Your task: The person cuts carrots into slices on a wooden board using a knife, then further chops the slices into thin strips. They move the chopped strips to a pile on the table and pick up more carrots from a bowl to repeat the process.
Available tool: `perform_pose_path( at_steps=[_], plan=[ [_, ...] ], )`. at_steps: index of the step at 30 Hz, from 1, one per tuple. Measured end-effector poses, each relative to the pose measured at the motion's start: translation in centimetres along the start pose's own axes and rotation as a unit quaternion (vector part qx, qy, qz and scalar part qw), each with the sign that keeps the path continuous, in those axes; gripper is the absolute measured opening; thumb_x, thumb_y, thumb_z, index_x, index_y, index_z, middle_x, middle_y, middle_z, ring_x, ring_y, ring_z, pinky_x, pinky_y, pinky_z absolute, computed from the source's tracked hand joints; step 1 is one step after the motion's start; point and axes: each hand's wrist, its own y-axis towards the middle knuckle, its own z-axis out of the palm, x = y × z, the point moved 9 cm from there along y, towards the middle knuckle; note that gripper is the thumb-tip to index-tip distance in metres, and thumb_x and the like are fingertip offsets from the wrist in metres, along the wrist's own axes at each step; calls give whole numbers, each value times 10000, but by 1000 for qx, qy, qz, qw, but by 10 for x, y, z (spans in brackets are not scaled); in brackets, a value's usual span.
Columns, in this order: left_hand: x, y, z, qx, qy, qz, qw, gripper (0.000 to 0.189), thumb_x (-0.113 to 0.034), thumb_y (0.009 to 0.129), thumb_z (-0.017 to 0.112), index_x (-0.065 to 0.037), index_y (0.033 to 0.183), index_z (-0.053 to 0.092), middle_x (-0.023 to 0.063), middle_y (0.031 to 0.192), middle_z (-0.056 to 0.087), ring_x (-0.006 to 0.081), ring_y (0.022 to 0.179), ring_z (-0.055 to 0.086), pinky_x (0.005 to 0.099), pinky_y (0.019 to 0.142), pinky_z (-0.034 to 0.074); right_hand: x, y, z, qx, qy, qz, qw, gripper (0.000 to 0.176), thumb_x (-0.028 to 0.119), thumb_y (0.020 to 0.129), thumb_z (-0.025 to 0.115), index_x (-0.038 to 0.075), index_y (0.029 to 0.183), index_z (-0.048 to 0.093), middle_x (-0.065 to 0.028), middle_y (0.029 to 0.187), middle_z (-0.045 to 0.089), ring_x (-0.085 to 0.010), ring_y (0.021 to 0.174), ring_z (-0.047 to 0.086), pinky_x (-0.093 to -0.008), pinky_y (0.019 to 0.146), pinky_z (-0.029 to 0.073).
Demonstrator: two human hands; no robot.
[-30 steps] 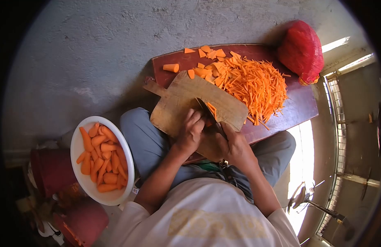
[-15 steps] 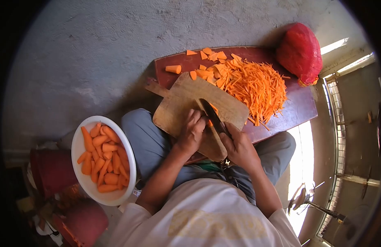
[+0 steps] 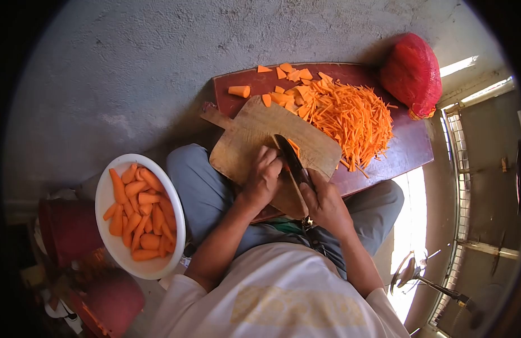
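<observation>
My right hand (image 3: 326,201) is wrapped round the handle of a dark-bladed knife (image 3: 291,156), its blade angled up and left over the wooden cutting board (image 3: 243,138). Left of the blade, my left hand (image 3: 265,176) has its fingers curled down at the board; what they hold is mostly hidden, with only a trace of orange by the fingertips. A few carrot strips (image 3: 294,147) lie just right of the blade. Beyond the board a large heap of shredded carrot (image 3: 353,121) rests on the red table, with carrot slices (image 3: 288,98) at its left side.
A carrot chunk (image 3: 239,90) sits on the red table (image 3: 407,152) near its left end. A red mesh bag (image 3: 411,73) stands at the far right corner. On the left is a white basin (image 3: 180,225) of peeled carrots (image 3: 149,241), beside red containers (image 3: 111,301).
The knife and both hands have barely moved. Slightly more carrot strips show to the right of the blade. The whole view has shifted a little.
</observation>
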Motion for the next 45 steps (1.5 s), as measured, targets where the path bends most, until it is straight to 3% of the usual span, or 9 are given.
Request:
perform_pose_path(
  at_steps=[4,10,25,28,32,38,41,42,45],
  plan=[
    [-5,-1,-1,12,16,0,1000,200,27,791,670,8,989,684,203,1039,623,436,1020,584,539,883,527,2,11,1,-18,-19,-49,998,295,155,1120,624,-46,1335,636,-329,961,681,-553,948,690,-524,824,550],
    [-5,0,-2,5,9,-3,1000,231,41,768,692,13,997,690,193,1068,635,424,1046,592,529,912,534,1,-2,-1,-8,25,-6,1000,342,169,1110,644,-53,1370,633,-360,1072,706,-580,1060,682,-531,889,555],
    [4,-7,6,-9,39,9,999,219,0,763,714,40,976,683,225,1023,601,455,992,576,556,869,513,-2,10,6,-52,0,-64,997,300,147,1103,644,-48,1331,645,-361,995,686,-591,983,672,-522,837,554],
    [0,-4,0,-22,3,4,1000,199,16,782,724,37,978,701,212,1012,624,453,981,594,551,863,519,2,8,-2,-80,4,-123,989,305,149,1109,647,-44,1345,650,-318,932,686,-489,843,694,-487,783,554],
    [9,-3,-11,-99,-40,-44,993,147,54,843,742,35,989,736,194,1017,692,423,974,652,508,853,558,-7,-2,-15,-76,-2,-50,996,348,183,1122,658,-49,1381,648,-200,804,627,-208,703,586,-399,676,516],
    [20,-10,-25,-136,-86,-99,982,98,60,883,709,32,973,738,172,1000,731,369,916,722,425,822,598,-14,-19,-6,16,53,-9,998,360,232,1132,642,-32,1376,668,-159,784,616,-205,692,588,-398,664,514],
    [18,-9,-25,-114,-96,-105,983,77,53,886,706,33,959,721,159,1010,734,353,921,735,405,834,601,-19,-12,-18,-26,11,-94,995,342,240,1134,637,-24,1346,688,-111,777,611,-170,678,594,-391,651,510],
    [17,-9,-24,-102,-94,-112,984,67,51,892,719,25,953,717,152,1007,728,347,937,721,411,827,599,-28,-7,-25,-2,17,-28,999,323,229,1130,636,-19,1327,698,-70,767,592,-148,663,578,-382,653,510],
    [11,-3,-19,-69,-71,-102,990,70,46,897,731,19,961,723,146,1004,720,345,967,703,425,820,596,-54,20,-63,-66,-21,-71,995,303,226,1128,639,-7,1308,709,-40,750,569,-125,624,551,-354,615,487]
  ],
)
